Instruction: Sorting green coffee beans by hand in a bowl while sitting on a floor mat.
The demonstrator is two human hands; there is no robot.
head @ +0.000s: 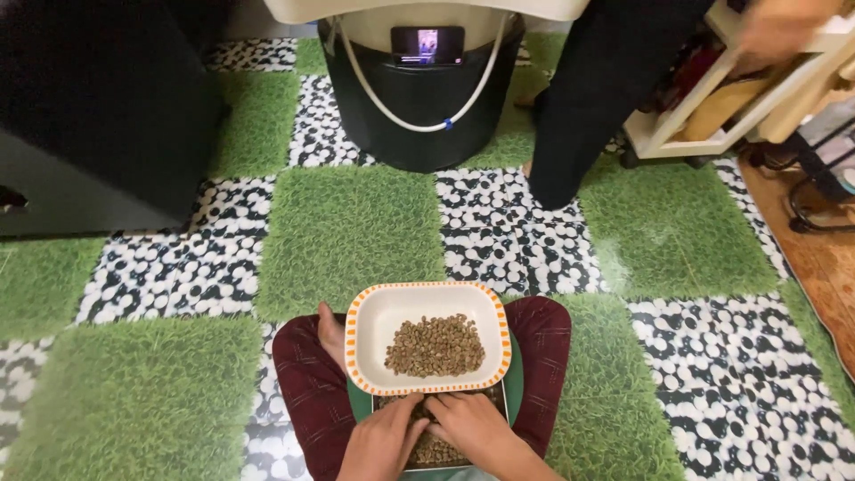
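I sit cross-legged in dark red checked trousers on a floor of tiles. A white rectangular dish with an orange rim (359,328) rests on my lap and holds a heap of small brownish-green beans (435,346). Nearer to me lies a metal tray (504,405) with more of the same beans. My left hand (385,436) and my right hand (469,424) both rest in that tray, fingers curled down among the beans, close together. Whether either hand pinches a bean is hidden.
Green grass-like tiles (347,232) alternate with black-and-white pebble tiles. A black round bin with a white hose and a phone (427,44) stands ahead. Another person in black trousers (588,98) stands at the right beside a white shelf (695,125). A black box (98,107) stands left.
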